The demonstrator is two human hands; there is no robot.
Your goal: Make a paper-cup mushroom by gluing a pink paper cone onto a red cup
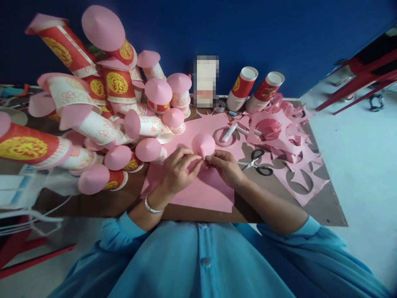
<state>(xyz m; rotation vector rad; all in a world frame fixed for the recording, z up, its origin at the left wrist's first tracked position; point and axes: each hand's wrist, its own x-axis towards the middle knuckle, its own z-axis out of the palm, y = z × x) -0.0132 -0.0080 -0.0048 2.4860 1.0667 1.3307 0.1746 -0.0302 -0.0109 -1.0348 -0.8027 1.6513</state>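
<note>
A small pink paper cone [203, 142] is pinched between my two hands at the middle of the table. My left hand [180, 169] has thumb and forefinger closed on its near edge. From the other side my right hand [226, 165] grips that same edge, close to the left fingertips. Under both hands lie pink paper sheets [198, 196]. Black-handled scissors [254, 163] rest beside my right hand, blades towards it. A glue tube [229, 133] lies on a roll of tape [221, 138] just beyond.
Paper cups with pink cone tops [119, 85] crowd the left side, many tilted. Two cup stacks [243, 87] stand at the back. Pink paper offcuts [294, 145] cover the right of the table [333, 207]. A blue wall [173, 33] rises behind.
</note>
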